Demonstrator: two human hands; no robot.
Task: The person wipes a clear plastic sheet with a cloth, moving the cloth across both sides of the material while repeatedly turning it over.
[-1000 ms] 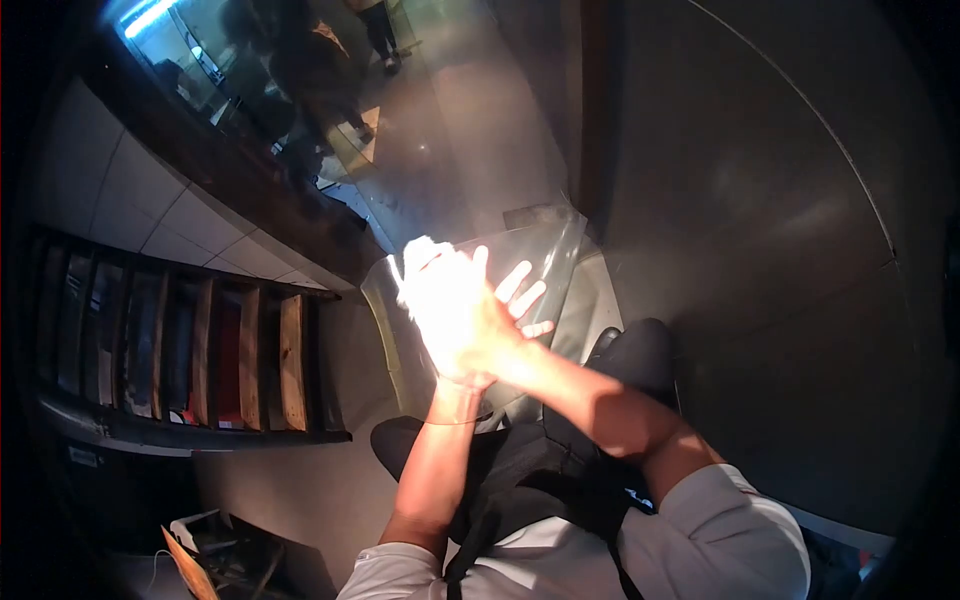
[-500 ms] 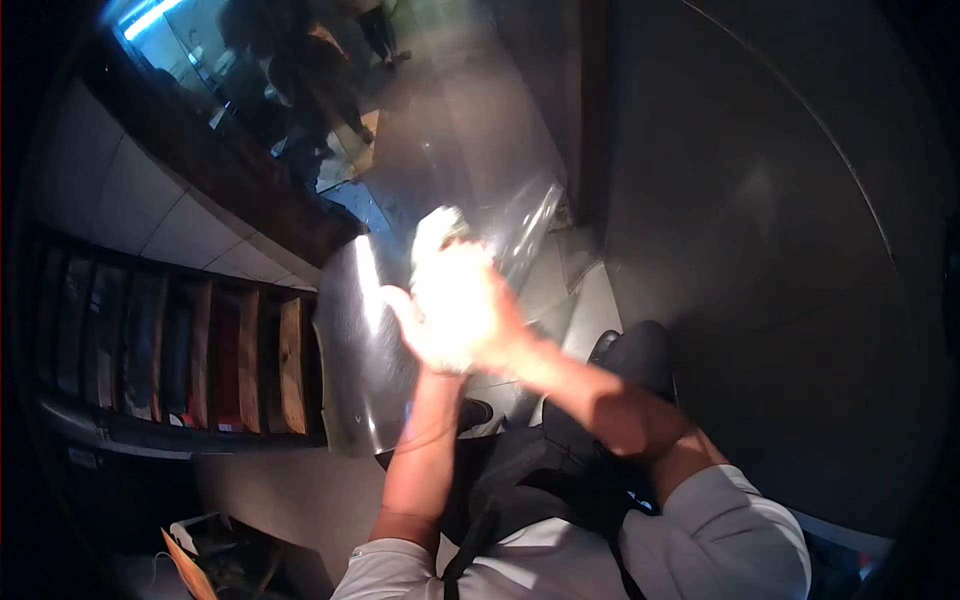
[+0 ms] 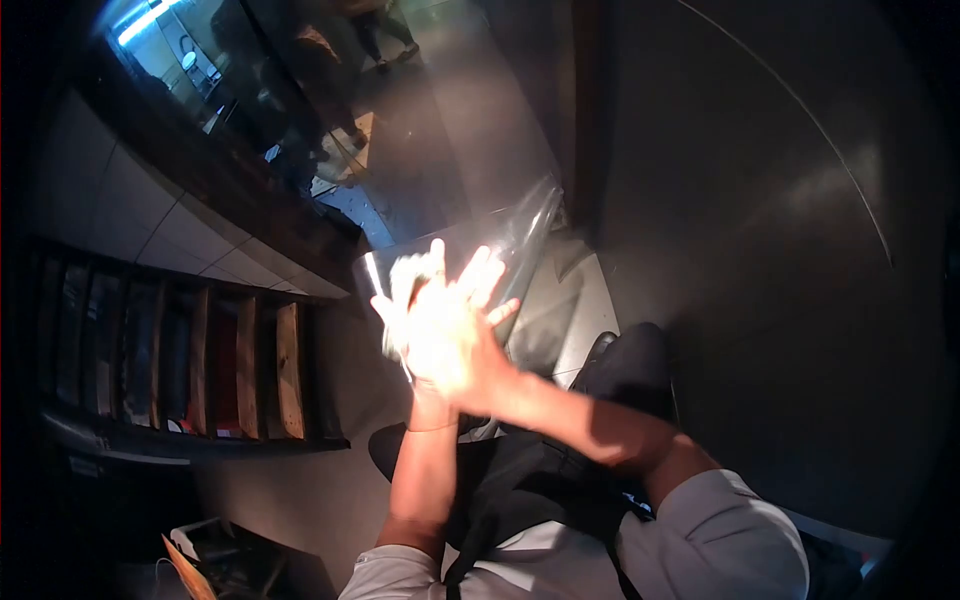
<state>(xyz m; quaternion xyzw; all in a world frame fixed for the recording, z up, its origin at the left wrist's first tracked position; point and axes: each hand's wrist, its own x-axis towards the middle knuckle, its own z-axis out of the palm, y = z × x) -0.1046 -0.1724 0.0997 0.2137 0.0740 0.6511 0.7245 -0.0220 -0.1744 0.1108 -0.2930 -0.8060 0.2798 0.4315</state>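
Bright light washes out both hands in the middle of the head view. My right hand [image 3: 465,335] lies across my left, its fingers spread and pointing forward. Beneath it, my left hand [image 3: 408,335] is mostly covered, with one digit sticking out to the left. A pale, crumpled thing [image 3: 408,272] shows at the front left of the hands; I cannot tell whether it is held. Around and beyond the hands is a curved sheet of clear plastic [image 3: 538,225], shiny along its right fold and left edge.
On the left stands a dark rack with wooden slats [image 3: 288,368]. A large dark panel [image 3: 760,250] fills the right side. Beyond a ledge at the upper left, a person's legs [image 3: 385,40] show near a lit area. An orange board [image 3: 188,566] leans at the bottom left.
The hands have drawn slightly back toward me, and the right fingers have spread. The broad, shiny plastic surface left of the hands has swung away, uncovering the floor beside the rack.
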